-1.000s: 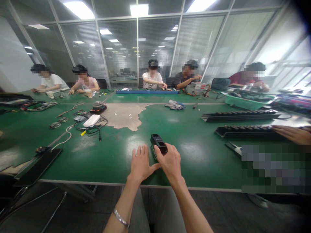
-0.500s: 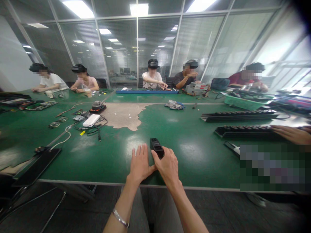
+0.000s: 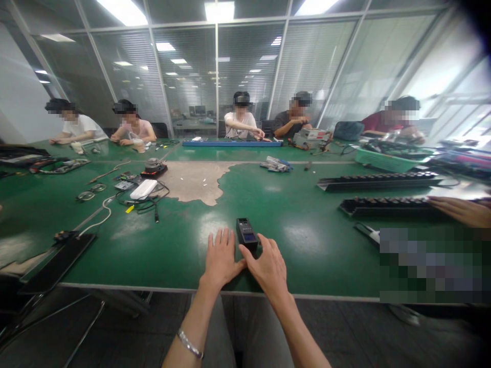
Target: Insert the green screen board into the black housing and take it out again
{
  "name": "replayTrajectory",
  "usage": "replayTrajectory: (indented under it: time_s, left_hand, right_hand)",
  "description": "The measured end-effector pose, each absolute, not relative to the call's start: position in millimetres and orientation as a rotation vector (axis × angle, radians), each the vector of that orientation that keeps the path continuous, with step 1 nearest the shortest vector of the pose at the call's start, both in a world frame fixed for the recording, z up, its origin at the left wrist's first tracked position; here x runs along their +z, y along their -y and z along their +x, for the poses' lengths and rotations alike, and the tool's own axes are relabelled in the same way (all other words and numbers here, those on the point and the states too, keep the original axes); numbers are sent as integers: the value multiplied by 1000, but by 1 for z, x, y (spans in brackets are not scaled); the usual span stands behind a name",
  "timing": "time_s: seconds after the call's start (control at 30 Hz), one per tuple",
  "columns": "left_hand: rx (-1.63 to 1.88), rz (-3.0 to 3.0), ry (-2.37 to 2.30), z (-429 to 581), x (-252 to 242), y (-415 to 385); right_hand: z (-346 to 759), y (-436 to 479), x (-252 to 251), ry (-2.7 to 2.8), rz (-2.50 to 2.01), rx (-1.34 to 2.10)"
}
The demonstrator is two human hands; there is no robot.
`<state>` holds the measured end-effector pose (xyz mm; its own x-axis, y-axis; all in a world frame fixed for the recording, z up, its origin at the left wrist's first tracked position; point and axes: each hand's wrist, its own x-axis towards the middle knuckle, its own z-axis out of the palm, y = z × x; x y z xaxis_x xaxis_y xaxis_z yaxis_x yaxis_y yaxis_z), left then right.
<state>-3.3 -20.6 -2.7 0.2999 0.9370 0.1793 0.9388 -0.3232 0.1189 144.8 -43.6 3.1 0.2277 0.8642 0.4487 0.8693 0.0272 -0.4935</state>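
A small black device (image 3: 246, 232) with a bluish screen lies flat on the green table (image 3: 307, 240), just past my hands. My left hand (image 3: 220, 258) rests palm down on the table to the left of it, fingers stretched out and holding nothing. To the right, the loosely spread fingers of my right hand (image 3: 268, 266) touch the device's near end and right side. My two thumbs meet between the hands.
Long black power strips (image 3: 383, 204) lie at the right, with a co-worker's hand (image 3: 460, 210) on one. A white box with cables (image 3: 143, 190) sits at the left, a flat black panel (image 3: 57, 260) near the front left edge. Several people work along the far side.
My right hand held the device tilted up off the table; it has lowered it flat and its fingers have loosened. My left hand has stayed in place.
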Motion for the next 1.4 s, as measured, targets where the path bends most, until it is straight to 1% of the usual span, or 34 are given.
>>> replayTrajectory:
  time_s: [0.2, 0.33, 0.7, 0.87, 1.13, 1.23, 1.4]
  left_hand:
    - [-332, -2525, 1812, -4, 0, 22]
    - [-341, -2520, 1822, -4, -1, 21]
    - [-342, -2539, 1816, -4, 1, 21]
    - [-364, -2538, 1810, -4, 0, 22]
    - [-397, -2531, 1856, -3, 1, 22]
    - [-403, -2535, 1875, -2, 2, 22]
    - [-380, -2532, 1886, -2, 5, 23]
  right_hand:
    - [141, 38, 7, 1621, -1729, -102]
    - [139, 35, 13, 1632, -1760, -133]
    - [133, 34, 19, 1614, -1855, -23]
    - [132, 33, 24, 1589, -1802, -23]
    - [152, 23, 48, 1441, -1669, -94]
    - [172, 22, 43, 1401, -1715, -149]
    - [197, 24, 19, 1406, -1812, -200]
